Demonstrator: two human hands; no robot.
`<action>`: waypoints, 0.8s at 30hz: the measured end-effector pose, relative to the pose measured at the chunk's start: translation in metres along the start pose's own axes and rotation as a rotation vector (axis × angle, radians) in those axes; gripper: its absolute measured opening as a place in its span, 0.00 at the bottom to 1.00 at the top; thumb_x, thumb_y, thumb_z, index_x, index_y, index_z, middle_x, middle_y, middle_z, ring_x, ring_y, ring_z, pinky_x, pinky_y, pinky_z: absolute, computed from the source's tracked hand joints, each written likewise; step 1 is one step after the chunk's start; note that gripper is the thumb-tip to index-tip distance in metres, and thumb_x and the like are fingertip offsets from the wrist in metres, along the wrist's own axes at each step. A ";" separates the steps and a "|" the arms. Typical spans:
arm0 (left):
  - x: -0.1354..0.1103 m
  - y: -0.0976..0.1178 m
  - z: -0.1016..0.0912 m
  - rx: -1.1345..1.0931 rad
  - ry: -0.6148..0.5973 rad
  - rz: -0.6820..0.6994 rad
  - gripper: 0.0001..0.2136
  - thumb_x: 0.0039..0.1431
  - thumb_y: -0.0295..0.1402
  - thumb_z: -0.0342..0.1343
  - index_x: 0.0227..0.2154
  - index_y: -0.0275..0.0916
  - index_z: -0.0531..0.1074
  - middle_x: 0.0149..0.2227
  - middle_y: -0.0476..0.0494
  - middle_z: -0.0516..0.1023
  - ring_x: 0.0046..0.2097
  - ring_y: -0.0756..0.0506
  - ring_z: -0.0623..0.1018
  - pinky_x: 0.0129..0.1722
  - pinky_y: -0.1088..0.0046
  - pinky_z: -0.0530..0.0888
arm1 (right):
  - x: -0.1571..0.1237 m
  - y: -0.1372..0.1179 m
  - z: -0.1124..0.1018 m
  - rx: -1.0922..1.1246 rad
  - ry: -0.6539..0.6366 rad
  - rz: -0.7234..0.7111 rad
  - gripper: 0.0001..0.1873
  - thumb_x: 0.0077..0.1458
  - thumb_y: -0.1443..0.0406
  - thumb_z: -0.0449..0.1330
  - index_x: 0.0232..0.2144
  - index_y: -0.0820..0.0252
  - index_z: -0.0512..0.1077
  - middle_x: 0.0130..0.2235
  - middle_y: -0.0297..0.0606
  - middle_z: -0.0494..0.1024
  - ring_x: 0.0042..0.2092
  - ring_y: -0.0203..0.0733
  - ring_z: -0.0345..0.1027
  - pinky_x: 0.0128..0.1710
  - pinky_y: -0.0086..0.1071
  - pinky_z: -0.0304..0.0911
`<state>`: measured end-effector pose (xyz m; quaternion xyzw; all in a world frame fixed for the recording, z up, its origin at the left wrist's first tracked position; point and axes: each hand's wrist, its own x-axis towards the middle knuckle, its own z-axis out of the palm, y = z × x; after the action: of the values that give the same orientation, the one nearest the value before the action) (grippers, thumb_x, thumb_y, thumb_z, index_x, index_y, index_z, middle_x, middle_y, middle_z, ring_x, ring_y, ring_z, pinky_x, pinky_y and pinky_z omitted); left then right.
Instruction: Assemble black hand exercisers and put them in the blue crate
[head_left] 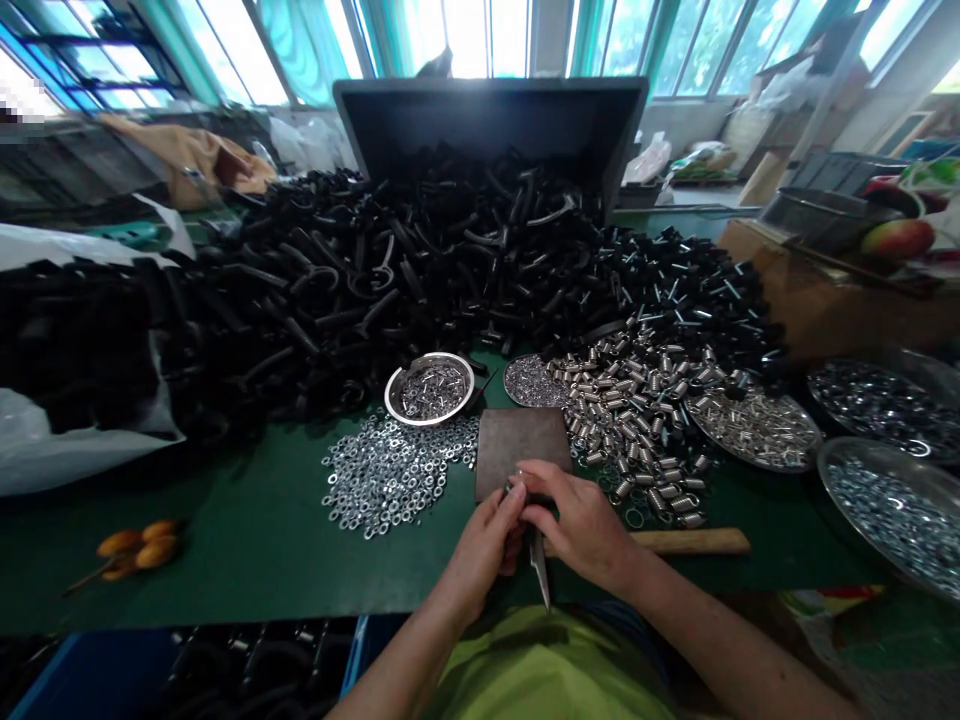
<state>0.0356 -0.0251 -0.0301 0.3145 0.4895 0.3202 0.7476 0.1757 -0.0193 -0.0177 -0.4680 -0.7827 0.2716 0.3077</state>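
Observation:
My left hand (496, 530) and my right hand (576, 518) meet at the near edge of a flat metal plate (517, 440). Thumbs and fingertips are closed together around something small and dark, mostly hidden by the fingers. Below them a pointed metal blade (540, 572) sticks out toward my body; which hand has it, if either, I cannot tell. A wooden handle (697, 542) lies beside my right wrist, its other end covered by that hand. Loose metal nuts (390, 475) spread left of the plate, and coil springs (637, 400) are heaped to its right.
Black curved parts (450, 250) form a big pile before a tipped grey bin (487, 125). A metal bowl (429, 388) of small pins stands behind the nuts. Trays of small hardware (757, 425) sit at right. Orange fruits (139, 548) lie at left on the green table (247, 540).

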 end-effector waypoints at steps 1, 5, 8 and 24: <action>-0.001 0.001 -0.001 0.006 -0.013 -0.023 0.21 0.50 0.54 0.53 0.27 0.37 0.62 0.20 0.57 0.53 0.19 0.57 0.53 0.17 0.83 0.47 | 0.004 0.004 -0.006 0.014 -0.039 -0.008 0.23 0.54 0.68 0.55 0.53 0.53 0.62 0.44 0.38 0.76 0.45 0.41 0.71 0.44 0.35 0.65; 0.000 0.001 -0.010 -0.098 -0.132 -0.192 0.23 0.50 0.54 0.52 0.31 0.35 0.66 0.21 0.56 0.55 0.18 0.58 0.51 0.16 0.83 0.43 | 0.042 0.049 -0.063 -0.340 -0.068 0.040 0.11 0.57 0.66 0.53 0.39 0.52 0.73 0.41 0.33 0.78 0.42 0.38 0.70 0.42 0.32 0.64; 0.004 -0.002 -0.018 -0.223 -0.151 -0.240 0.23 0.50 0.53 0.54 0.33 0.34 0.67 0.21 0.56 0.55 0.19 0.59 0.52 0.15 0.84 0.44 | 0.076 0.103 -0.117 -0.718 0.140 0.238 0.16 0.56 0.72 0.49 0.42 0.60 0.73 0.43 0.45 0.76 0.47 0.46 0.65 0.43 0.39 0.60; 0.024 0.003 -0.026 -0.790 -0.019 -0.058 0.11 0.54 0.35 0.48 0.20 0.36 0.63 0.16 0.51 0.60 0.19 0.53 0.60 0.20 0.78 0.60 | 0.035 0.049 -0.090 -0.460 0.207 -0.044 0.09 0.54 0.69 0.55 0.39 0.60 0.71 0.41 0.44 0.75 0.43 0.45 0.68 0.44 0.37 0.63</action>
<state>0.0184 0.0002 -0.0489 -0.0086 0.3303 0.4596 0.8244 0.2565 0.0450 0.0154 -0.5340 -0.7981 0.0303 0.2772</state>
